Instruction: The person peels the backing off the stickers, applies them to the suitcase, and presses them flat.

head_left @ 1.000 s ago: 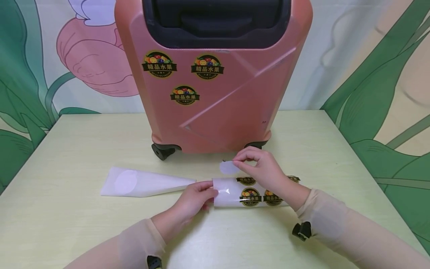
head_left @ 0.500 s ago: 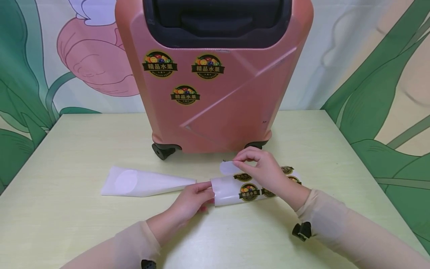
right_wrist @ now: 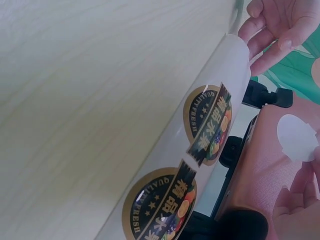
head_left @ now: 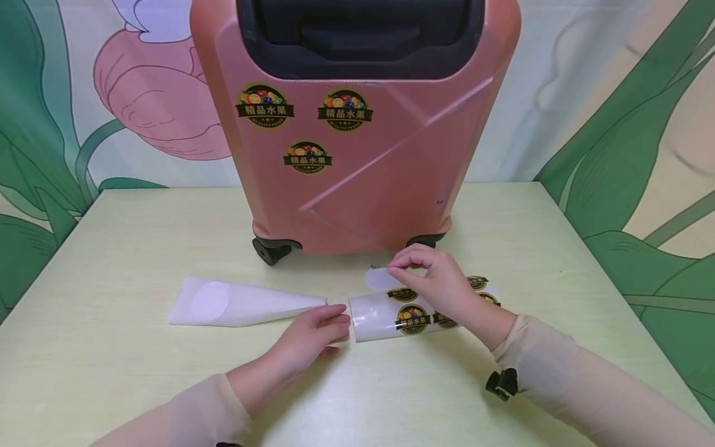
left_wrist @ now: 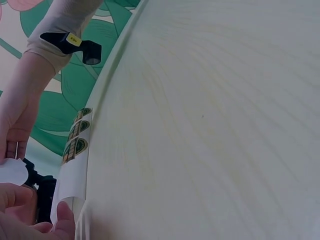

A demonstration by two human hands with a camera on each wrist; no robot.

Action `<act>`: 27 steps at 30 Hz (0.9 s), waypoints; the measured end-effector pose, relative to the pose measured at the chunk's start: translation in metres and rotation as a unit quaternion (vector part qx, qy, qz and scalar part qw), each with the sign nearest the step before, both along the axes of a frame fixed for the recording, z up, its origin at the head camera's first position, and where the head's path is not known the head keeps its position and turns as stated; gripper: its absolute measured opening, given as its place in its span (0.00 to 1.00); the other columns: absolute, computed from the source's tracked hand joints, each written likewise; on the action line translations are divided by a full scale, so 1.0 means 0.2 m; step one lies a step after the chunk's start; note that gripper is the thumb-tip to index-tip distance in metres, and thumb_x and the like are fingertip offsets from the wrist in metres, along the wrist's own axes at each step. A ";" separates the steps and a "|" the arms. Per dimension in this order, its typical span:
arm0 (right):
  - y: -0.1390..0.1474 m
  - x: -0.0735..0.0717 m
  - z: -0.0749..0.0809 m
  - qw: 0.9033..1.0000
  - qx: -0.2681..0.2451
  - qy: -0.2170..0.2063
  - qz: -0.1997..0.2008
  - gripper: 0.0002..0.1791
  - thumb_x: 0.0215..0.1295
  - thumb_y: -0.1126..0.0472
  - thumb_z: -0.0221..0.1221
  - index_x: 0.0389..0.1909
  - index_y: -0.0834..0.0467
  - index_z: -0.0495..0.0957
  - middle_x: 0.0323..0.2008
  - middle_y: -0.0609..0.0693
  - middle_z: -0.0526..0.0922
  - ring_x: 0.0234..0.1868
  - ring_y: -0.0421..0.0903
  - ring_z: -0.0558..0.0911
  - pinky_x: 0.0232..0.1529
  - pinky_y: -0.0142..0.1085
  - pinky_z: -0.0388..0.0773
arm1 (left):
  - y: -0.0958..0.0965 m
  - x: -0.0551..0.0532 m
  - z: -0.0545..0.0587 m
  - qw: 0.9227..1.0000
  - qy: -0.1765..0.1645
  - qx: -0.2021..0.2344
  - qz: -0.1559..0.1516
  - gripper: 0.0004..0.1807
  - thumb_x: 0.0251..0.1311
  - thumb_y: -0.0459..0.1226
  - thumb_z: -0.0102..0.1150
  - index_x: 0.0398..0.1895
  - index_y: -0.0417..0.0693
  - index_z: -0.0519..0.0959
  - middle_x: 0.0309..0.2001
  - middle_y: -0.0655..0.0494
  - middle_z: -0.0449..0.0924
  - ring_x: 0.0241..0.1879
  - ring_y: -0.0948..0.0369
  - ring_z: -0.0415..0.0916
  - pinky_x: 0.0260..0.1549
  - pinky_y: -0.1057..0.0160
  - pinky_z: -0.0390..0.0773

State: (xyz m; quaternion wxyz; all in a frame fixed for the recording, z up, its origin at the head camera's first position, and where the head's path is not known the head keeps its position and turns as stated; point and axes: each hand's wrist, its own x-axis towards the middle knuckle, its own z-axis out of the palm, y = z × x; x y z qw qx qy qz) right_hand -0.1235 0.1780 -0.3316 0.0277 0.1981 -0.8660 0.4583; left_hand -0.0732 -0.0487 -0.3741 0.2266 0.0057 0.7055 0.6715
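Note:
Between thumb and finger my right hand [head_left: 438, 282] pinches a round sticker [head_left: 378, 279], its white back towards me. Below that hand lies a rolled sheet of stickers [head_left: 371, 316], with black and gold fruit labels on glossy white. At the roll's left end, my left hand [head_left: 307, 340] has loosely bent fingers and holds nothing. A small gap seems to part its fingertips from the roll in the head view. The right wrist view shows the labels [right_wrist: 207, 120] close up. Behind stands a pink suitcase [head_left: 380, 186] bearing three fruit stickers [head_left: 308, 158].
A folded white paper piece [head_left: 257, 305] with a pale round patch lies left of the roll. The suitcase stands on the light wooden table [head_left: 139, 248], its black wheel [head_left: 272, 251] on the tabletop. A backdrop [head_left: 609, 124] with plant pictures hangs behind.
My left hand has let go of the roll's end and drawn back to the left. The roll has tilted slightly and turned. My right hand stays in place with the sticker.

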 end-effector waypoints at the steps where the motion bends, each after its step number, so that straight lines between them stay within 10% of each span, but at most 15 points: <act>1: 0.00 0.00 0.00 1.000 0.001 0.000 0.000 0.03 0.58 0.64 0.64 0.31 0.57 0.84 0.35 0.46 0.81 0.41 0.43 0.77 0.46 0.48 0.74 | -0.01 0.00 0.00 1.000 0.000 -0.001 0.001 0.25 0.62 0.30 0.51 0.61 0.28 0.65 0.55 0.36 0.72 0.48 0.50 0.76 0.41 0.56 0.78; 27: -0.01 0.01 0.01 1.000 0.001 0.006 0.011 0.02 0.57 0.64 0.64 0.31 0.56 0.84 0.34 0.44 0.80 0.40 0.41 0.77 0.46 0.48 0.75 | 0.02 -0.02 0.17 0.998 -0.044 0.038 0.003 0.18 0.64 0.36 0.52 0.52 0.33 0.74 0.43 0.44 0.79 0.37 0.59 0.79 0.34 0.66 0.77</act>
